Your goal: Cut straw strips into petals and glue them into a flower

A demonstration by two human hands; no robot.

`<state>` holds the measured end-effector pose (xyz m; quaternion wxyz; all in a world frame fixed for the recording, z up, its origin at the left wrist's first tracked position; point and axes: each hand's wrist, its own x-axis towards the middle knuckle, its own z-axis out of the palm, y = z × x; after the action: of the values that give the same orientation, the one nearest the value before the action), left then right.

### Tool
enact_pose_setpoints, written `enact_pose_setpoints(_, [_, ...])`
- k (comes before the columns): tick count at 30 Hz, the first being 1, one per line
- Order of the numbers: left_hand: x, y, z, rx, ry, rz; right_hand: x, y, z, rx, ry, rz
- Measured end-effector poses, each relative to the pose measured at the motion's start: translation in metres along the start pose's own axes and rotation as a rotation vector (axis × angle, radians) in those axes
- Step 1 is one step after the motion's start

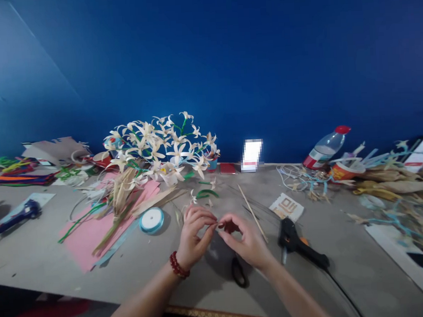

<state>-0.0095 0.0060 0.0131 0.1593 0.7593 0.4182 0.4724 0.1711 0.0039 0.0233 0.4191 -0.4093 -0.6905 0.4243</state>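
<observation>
My left hand (196, 231) and my right hand (249, 239) meet over the middle of the table, fingertips pinched close together. Whatever they hold between them is too small to make out. A beaded red bracelet (179, 265) circles my left wrist. Just beyond my fingers lie a small white flower (193, 196) and a curved green strip (208, 193). Under my right hand shows the black handle of what look like scissors (239, 273). To the left of my left hand is a spool of light blue ribbon (151, 221). A thin wooden stick (251, 211) lies beyond my right hand.
White flowers on green stems (177, 153) stand at the back. A black glue gun (297, 244) with its cord lies right, near a plastic bottle (324, 148). Pink paper (83, 241) and dry husks (123, 196) lie left, a blue glue gun (26, 213) farther left.
</observation>
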Motion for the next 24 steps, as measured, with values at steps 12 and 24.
enact_pose_setpoints(12, [-0.005, -0.001, 0.013, -0.063, -0.018, -0.102, -0.005, 0.022, 0.015, -0.229, 0.108, -0.197])
enact_pose_setpoints(24, [-0.001, -0.009, 0.004, -0.174, -0.058, -0.133, -0.009, 0.019, 0.010, -0.131, 0.216, -0.166])
